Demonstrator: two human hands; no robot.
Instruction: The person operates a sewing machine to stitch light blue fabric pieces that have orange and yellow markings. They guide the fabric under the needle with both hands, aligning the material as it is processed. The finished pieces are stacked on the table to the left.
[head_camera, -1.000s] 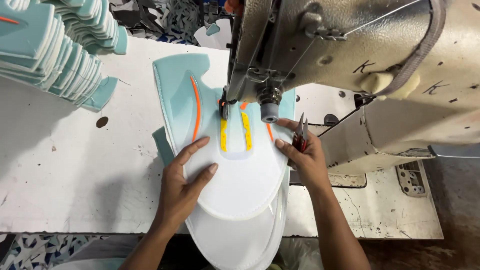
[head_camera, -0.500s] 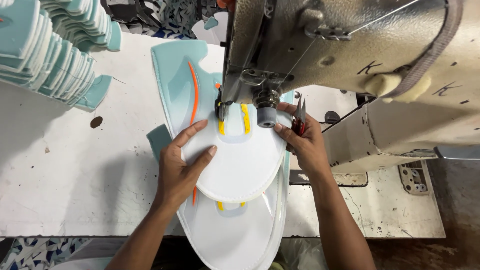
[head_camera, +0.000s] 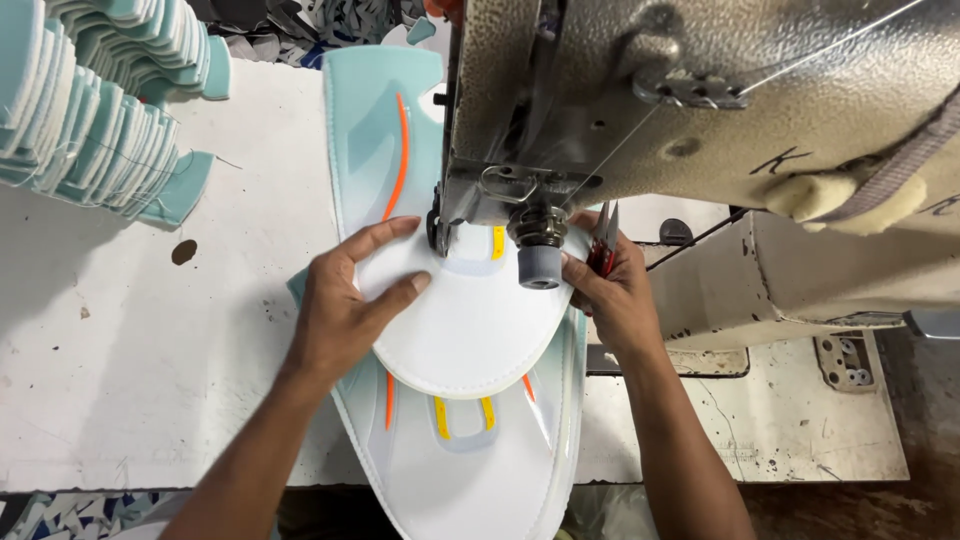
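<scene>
No box, tray or bin shows in this view; the nearest thing to a store is the stack of cut mint-and-white pieces (head_camera: 90, 110) leaning in rows at the far left of the white worktable (head_camera: 130, 400), well apart from both hands.

The white padded panel (head_camera: 470, 320) — rounded at its near edge — lies flat on the table under the head of the sewing machine (head_camera: 700, 110), on top of a longer mint-and-white piece with orange and yellow stripes (head_camera: 385, 150) that runs from the far side of the table to the near edge. The panel's far edge sits right at the presser foot (head_camera: 440, 225), and the grey knob (head_camera: 538, 265) of the machine hangs over its right part.

The left hand (head_camera: 350, 300) lies palm down on the panel's left side, fingers spread and pressed flat, the fingertips pointing toward the presser foot and just short of it. The right hand (head_camera: 615, 295) is at the panel's right edge, thumb and fingers resting against that edge just beside the grey knob; its fingers are curled round a small pair of red-handled snips (head_camera: 603, 240) (blades pointing up and away). So the panel sits between the two hands, touched by both — the left on top, the right at the rim.
</scene>
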